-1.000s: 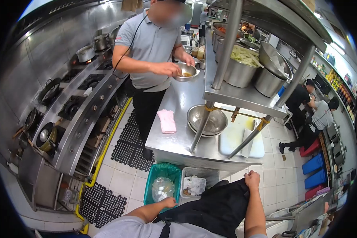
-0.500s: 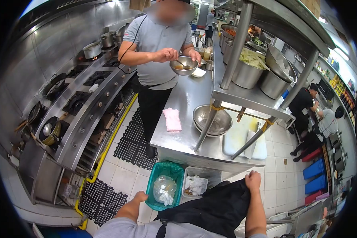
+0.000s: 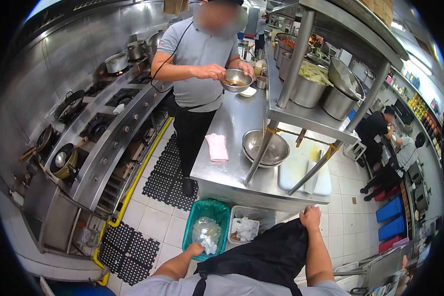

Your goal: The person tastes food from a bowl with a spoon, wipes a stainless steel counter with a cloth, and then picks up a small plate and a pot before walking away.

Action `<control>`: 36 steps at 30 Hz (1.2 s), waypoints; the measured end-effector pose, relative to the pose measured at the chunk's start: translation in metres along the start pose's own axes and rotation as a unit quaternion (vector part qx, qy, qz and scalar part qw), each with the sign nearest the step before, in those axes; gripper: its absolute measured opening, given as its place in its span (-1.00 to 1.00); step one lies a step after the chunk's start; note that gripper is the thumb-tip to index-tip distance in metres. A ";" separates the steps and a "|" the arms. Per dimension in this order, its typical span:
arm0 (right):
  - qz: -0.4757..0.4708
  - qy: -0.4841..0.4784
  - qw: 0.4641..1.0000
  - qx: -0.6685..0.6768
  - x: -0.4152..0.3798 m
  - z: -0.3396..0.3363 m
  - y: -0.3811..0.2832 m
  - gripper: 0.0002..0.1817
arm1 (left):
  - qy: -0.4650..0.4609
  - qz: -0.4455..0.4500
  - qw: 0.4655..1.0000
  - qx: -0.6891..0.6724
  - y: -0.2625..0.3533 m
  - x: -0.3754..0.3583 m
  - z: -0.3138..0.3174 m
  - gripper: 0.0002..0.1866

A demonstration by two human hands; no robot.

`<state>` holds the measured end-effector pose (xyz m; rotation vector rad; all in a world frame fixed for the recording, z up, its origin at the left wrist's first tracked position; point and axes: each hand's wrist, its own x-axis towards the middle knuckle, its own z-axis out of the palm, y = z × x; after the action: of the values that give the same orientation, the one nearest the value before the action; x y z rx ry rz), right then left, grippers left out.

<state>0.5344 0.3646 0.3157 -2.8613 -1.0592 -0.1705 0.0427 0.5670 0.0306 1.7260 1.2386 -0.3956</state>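
My right hand (image 3: 310, 217) is closed at the edge of the black apron (image 3: 266, 246) I wear, and the cloth is drawn out towards it. My left hand (image 3: 195, 249) has its fingers curled, over the near right part of the green-lined bin (image 3: 188, 224). Whatever it may hold is hidden. Clear plastic and white scraps (image 3: 207, 236) lie in that bin. Beside it stands a clear plastic tub (image 3: 266, 220) with a smaller container of whitish pieces inside.
A steel counter (image 3: 222, 178) ahead carries a pink cloth (image 3: 217, 147), metal bowls (image 3: 266, 148), and a cleaver (image 3: 311, 178) on a white board (image 3: 285, 180). A co-worker (image 3: 200, 54) holds a bowl (image 3: 237, 80). Stoves (image 3: 128, 118) line the left; rubber mats (image 3: 167, 172) cover some floor.
My left hand has moved right, from beside the green-lined bin to over it. My right hand has risen slightly and shifted left, still at the apron. The co-worker's bowl has shifted slightly right.
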 end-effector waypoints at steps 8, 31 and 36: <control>-0.026 -0.217 0.939 -0.264 -0.012 0.017 -0.060 -0.63 | 0.073 0.012 0.997 -0.009 -0.030 -0.002 -0.014 -0.55; -0.330 -0.610 0.714 -0.103 -0.087 0.217 -0.150 -0.48 | 0.090 -0.070 0.989 -0.093 -0.093 -0.019 -0.003 -0.53; -0.231 -0.503 0.832 -0.029 -0.096 0.168 -0.159 -0.53 | 0.065 -0.078 0.991 -0.082 -0.077 -0.022 -0.021 -0.56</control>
<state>0.3706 0.4436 0.1435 -2.5887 -1.8666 1.4384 -0.0391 0.5756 0.0179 1.5397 1.4655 -0.2665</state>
